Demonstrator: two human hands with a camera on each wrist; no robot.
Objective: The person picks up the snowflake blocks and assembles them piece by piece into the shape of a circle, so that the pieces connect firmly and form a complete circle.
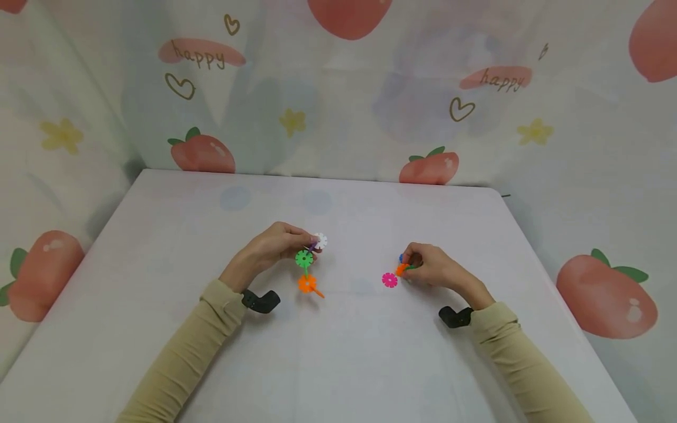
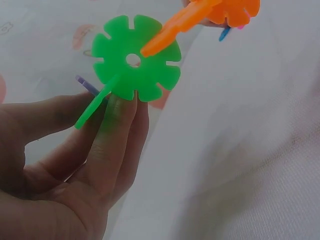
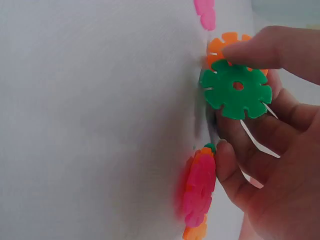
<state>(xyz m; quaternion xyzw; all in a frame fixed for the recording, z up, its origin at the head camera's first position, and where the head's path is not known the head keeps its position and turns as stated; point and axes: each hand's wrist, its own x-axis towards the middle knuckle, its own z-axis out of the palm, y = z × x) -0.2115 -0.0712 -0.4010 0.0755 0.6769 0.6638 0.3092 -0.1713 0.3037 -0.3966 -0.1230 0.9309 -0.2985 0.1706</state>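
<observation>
My left hand (image 1: 280, 244) is raised over the table, pinching a chain of slotted plastic snowflake discs near its purple disc (image 2: 87, 85). The chain also has a white disc (image 1: 321, 241), green discs (image 2: 112, 50) and orange discs (image 1: 307, 284), joined at angles and hanging toward me. Low over the tabletop, my right hand (image 1: 431, 264) holds an orange disc (image 3: 215, 47) and a green disc (image 3: 235, 102) between thumb and fingers. Beside its fingertips are a pink disc (image 1: 389, 280) and a blue disc (image 1: 401, 258). Another pink disc (image 3: 200, 190) shows by the fingers in the right wrist view.
A white-covered table (image 1: 338, 364) spreads under both hands. Behind it and at its sides hangs a printed cloth (image 1: 338, 88) with fruit, hearts and flowers. Black wrist mounts (image 1: 262, 302) protrude below both wrists.
</observation>
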